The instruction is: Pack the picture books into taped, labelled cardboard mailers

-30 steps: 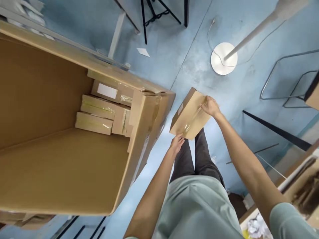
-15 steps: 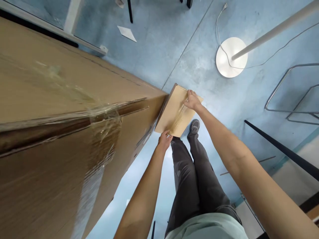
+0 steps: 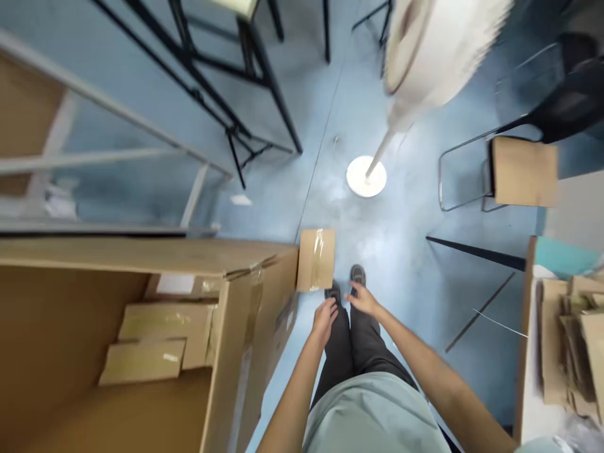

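Note:
A small flat cardboard box (image 3: 316, 259) sealed with clear tape is beside the outer corner of a big open carton (image 3: 141, 255); neither hand touches it. Whether it rests on the blue floor or is in the air I cannot tell. My left hand (image 3: 324, 318) is just below it, fingers loosely apart and holding nothing. Near it, over my legs, my right hand (image 3: 361, 299) is spread and holds nothing. Inside the big carton several taped small boxes (image 3: 160, 327) lie stacked at the bottom.
A white floor lamp stands ahead, its round base (image 3: 366, 176) on the floor and its shade (image 3: 438, 44) near the camera. A metal-framed chair (image 3: 523, 171) carries a cardboard piece. Black table legs (image 3: 236, 82) stand at upper left. Stacked cardboard (image 3: 566, 340) lies at right.
Both hands have let go of the small box and drawn back towards my legs. The view has tilted up, so the big carton's inside shows again.

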`<move>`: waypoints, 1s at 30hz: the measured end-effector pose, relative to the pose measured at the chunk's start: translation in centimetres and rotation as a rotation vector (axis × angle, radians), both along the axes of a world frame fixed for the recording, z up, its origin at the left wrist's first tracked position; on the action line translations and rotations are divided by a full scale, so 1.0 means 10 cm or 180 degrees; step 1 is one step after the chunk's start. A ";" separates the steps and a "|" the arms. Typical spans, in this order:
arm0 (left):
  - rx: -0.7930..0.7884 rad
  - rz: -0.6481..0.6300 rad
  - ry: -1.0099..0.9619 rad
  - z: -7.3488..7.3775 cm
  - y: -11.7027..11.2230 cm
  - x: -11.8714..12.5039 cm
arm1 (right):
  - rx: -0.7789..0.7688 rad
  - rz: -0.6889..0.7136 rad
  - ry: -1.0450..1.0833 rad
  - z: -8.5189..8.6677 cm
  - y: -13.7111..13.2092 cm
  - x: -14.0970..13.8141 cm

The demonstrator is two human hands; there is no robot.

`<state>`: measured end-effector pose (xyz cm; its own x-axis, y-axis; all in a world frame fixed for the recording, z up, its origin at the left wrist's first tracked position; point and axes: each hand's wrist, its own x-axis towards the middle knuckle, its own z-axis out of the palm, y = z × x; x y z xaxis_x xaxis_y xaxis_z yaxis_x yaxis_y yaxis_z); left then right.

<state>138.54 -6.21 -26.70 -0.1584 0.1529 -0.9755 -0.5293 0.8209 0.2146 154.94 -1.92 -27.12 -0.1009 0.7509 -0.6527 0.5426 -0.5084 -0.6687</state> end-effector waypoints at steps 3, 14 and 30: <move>0.0328 -0.0650 -0.0142 0.76 -0.03 0.21 | 0.0194 -0.0841 -0.0121 0.85 -0.55 0.49; 0.0962 -0.3743 -0.1366 2.44 0.06 2.67 | 0.1110 -0.5027 0.0144 2.83 -2.68 2.31; 0.2747 -0.5217 -0.0329 3.08 0.23 6.11 | 0.1426 -0.6910 0.0345 2.83 -3.48 4.86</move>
<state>199.66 -3.88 4.05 0.6906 0.4714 -0.5485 0.5463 0.1570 0.8228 203.55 -36.68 1.19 0.8329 -0.2185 -0.5084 -0.5109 0.0494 -0.8582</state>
